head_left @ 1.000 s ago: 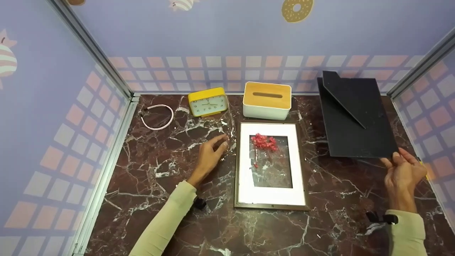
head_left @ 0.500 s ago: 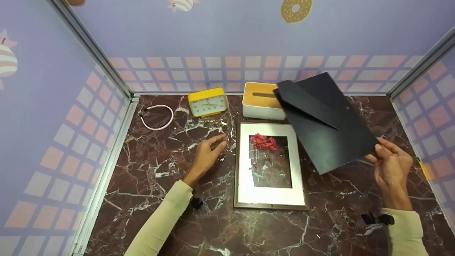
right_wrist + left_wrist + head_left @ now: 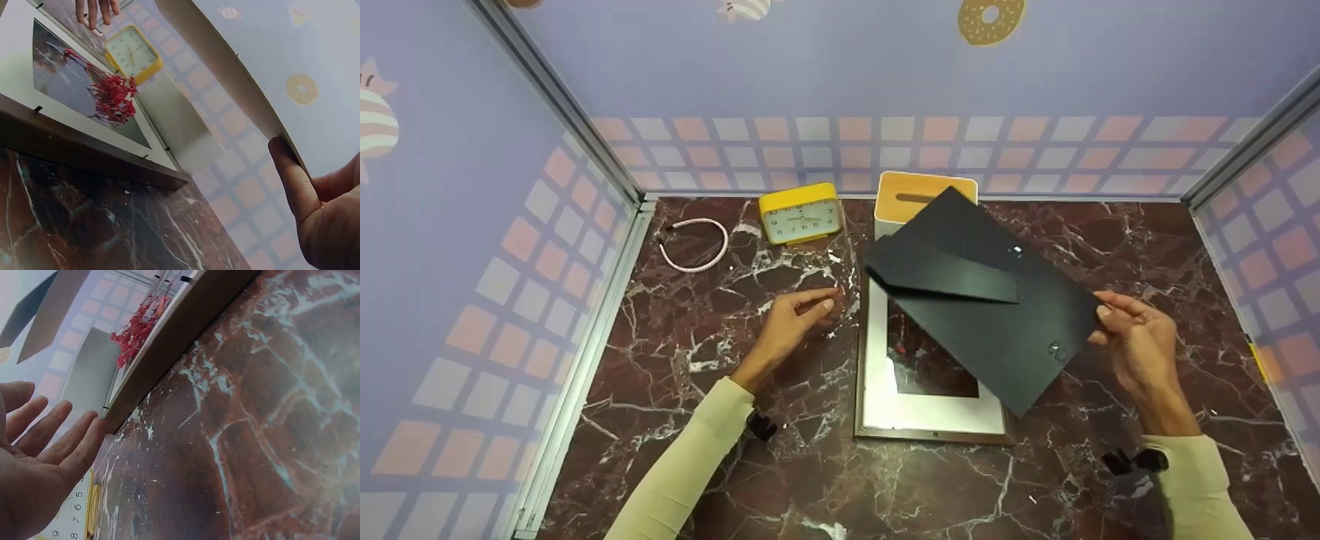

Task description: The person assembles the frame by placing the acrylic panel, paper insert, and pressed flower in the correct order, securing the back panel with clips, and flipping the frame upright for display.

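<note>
My right hand (image 3: 1140,341) pinches one corner of a black picture-frame backing board (image 3: 997,330), whose stand flap (image 3: 952,274) lies on its upper face. The board is held tilted above the picture frame (image 3: 934,433), covering its upper right part in the head view. Within the frame's white mat, red dried flowers (image 3: 112,95) lie on the glass, as the right wrist view shows. My left hand (image 3: 787,326) is beside the frame's left edge with nothing in it; its fingers (image 3: 50,427) look relaxed in the left wrist view.
Behind the frame stands a white tissue box (image 3: 892,202) with a wooden lid, partly hidden by the board. A yellow alarm clock (image 3: 801,214) and a pale headband (image 3: 694,268) sit at the back left. Patterned walls (image 3: 825,135) enclose the marble-look table (image 3: 720,420).
My right hand has carried the backing board from the right side leftwards over the frame, turning it counterclockwise. My left hand has shifted slightly to the left.
</note>
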`<state>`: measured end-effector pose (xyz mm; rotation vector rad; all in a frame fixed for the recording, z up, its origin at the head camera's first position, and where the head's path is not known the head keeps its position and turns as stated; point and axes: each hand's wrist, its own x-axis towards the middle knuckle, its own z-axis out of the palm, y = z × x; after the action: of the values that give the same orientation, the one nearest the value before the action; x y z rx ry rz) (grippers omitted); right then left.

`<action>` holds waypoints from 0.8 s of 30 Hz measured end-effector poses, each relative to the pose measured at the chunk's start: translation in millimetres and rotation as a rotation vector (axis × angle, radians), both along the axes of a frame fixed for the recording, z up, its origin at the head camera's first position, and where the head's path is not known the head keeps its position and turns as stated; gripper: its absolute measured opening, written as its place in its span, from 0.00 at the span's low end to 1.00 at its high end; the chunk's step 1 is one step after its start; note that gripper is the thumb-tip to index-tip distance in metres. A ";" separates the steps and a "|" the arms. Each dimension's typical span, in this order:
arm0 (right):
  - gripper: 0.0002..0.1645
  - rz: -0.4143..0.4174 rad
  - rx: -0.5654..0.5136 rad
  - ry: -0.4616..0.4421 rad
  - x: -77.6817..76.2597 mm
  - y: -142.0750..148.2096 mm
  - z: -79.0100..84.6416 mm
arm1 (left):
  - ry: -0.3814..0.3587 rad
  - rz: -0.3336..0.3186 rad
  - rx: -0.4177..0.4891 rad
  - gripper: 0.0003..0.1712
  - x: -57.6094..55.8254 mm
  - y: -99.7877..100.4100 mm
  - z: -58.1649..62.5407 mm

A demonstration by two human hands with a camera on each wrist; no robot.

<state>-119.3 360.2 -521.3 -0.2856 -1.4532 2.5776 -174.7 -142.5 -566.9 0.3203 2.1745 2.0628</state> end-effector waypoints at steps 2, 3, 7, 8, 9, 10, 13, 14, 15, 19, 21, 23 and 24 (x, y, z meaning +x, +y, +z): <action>0.14 0.018 0.037 -0.013 -0.8 -4.9 -3.2 | -0.043 -0.027 0.061 0.21 -1.4 -0.8 2.4; 0.14 0.028 0.051 -0.022 -1.0 -7.2 -4.6 | -0.061 -0.037 0.086 0.22 -2.5 -1.4 2.9; 0.15 0.068 0.107 -0.051 -1.2 -15.6 -9.6 | -0.118 -0.055 0.153 0.25 -6.3 -6.8 2.4; 0.15 0.080 0.120 -0.057 -1.2 -17.1 -10.6 | -0.130 -0.054 0.161 0.25 -7.2 -8.2 1.6; 0.15 0.093 0.132 -0.061 -1.3 -18.6 -11.5 | -0.143 -0.056 0.171 0.26 -7.6 -9.6 1.3; 0.14 0.102 0.147 -0.065 -1.5 -20.2 -12.2 | -0.154 -0.057 0.176 0.26 -7.6 -10.7 1.6; 0.13 0.136 0.189 -0.078 -2.3 -24.7 -14.1 | -0.176 -0.062 0.162 0.27 -7.8 -12.0 2.5; 0.13 0.147 0.201 -0.083 -2.4 -26.2 -14.4 | -0.182 -0.063 0.150 0.27 -7.6 -11.9 3.2; 0.13 0.158 0.215 -0.087 -2.5 -27.7 -14.8 | -0.190 -0.066 0.139 0.27 -7.2 -11.6 4.2; 0.11 0.195 0.269 -0.094 -3.2 -33.2 -16.3 | -0.257 -0.102 0.165 0.30 -6.5 -8.9 7.3; 0.11 0.219 0.286 -0.091 -3.9 -35.9 -17.0 | -0.308 -0.127 0.220 0.31 -6.2 -7.7 8.2; 0.11 0.249 0.286 -0.086 -4.7 -38.6 -17.6 | -0.349 -0.149 0.273 0.31 -5.5 -7.1 9.0; 0.11 0.265 0.280 -0.083 -5.3 -39.8 -18.0 | -0.361 -0.157 0.288 0.31 -5.1 -7.2 9.2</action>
<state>-124.6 320.4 -539.3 -0.1731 -1.9770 2.5330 -179.8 -149.7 -557.7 0.1259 1.6016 2.1459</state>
